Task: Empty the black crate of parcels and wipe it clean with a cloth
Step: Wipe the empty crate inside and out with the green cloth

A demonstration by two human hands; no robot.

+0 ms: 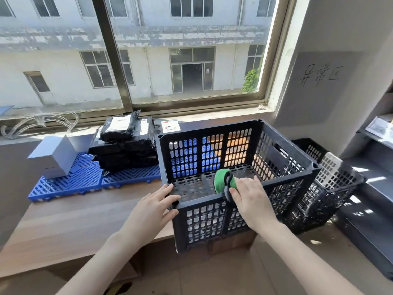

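The left forearm (110, 258) at lower left and the right forearm (302, 258) at lower right were bare down to the bottom edge of the frame (uncovered skin all along). The left hand (156, 206) and right hand (252, 201), near centre, were bare as well.

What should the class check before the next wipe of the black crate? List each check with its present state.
1. The black crate holds no parcels: ok.
2. The parcels sit stacked aside on the blue mat: ok.
3. The left hand grips the crate's near corner: ok.
4. The right hand holds the cloth on the near rim: ok.
5. Crate floor wiped: cannot tell.
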